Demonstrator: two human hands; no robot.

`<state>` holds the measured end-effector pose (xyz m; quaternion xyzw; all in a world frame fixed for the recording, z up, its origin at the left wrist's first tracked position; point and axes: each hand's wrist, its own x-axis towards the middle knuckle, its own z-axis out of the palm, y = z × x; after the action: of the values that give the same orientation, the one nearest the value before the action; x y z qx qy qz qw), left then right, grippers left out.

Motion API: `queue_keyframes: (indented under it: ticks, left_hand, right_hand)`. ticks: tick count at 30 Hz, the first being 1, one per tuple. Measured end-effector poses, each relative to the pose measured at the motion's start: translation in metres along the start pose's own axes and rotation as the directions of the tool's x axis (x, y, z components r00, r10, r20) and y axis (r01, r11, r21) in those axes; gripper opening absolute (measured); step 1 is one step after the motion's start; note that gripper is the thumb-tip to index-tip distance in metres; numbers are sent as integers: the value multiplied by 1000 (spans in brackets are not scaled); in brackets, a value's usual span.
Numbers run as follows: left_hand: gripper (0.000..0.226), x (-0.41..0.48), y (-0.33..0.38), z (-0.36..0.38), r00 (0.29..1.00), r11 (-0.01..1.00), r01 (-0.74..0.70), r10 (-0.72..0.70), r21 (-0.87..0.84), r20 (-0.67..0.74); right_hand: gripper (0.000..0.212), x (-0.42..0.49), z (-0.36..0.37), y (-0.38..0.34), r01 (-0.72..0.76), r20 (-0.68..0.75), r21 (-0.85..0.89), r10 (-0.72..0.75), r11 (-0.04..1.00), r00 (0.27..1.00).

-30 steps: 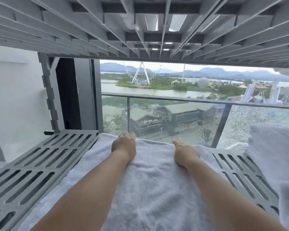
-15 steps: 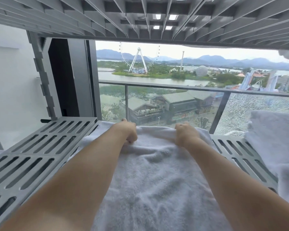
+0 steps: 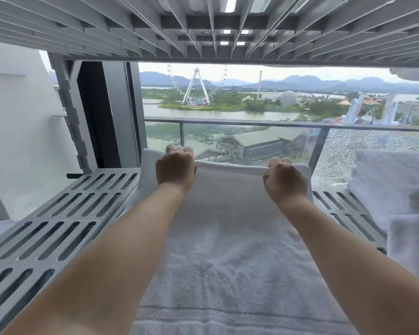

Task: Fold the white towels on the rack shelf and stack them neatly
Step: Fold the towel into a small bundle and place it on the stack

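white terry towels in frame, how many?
3 clear: spread white towel on the grey slatted shelf, left hand and right hand gripping its far edge; bulky towel at right; folded towel in front of it. More may be hidden.

White terry towel point(image 3: 228, 250), woven band of thin parallel stripes across near end. Plain white folded towels point(image 3: 385, 184) at right. Light grey rack shelf point(image 3: 58, 226), rows of dark oblong slots. Grey upper shelf point(image 3: 131, 27), ribbed grid underside. White wall point(image 3: 17, 141). Grey railing point(image 3: 228, 122). White ferris wheel point(image 3: 197, 69). Blue-grey hills point(image 3: 300, 82). Green trees point(image 3: 264, 105). Pale grey dome point(image 3: 287, 98).
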<state>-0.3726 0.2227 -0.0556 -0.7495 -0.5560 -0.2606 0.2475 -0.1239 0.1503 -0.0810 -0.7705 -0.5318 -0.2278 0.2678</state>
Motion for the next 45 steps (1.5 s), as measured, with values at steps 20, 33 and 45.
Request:
queue_keyframes:
  ticks: [20,33,45]
  left_hand:
    - [34,-136,-29,-49,953,999,-46,52,-27,297]
    - [22,-164,-35,-54,998,976,50,-58,-210,-28]
    - [29,-164,-39,-45,996,958,83,-69,-276,58]
  right_hand:
    - [30,-147,-75,3,21,257,-223,38,974,966]
    - [23,-164,-62,18,-65,95,-38,69,997,993]
    - [22,-163,-62,16,-93,97,-55,98,994,990]
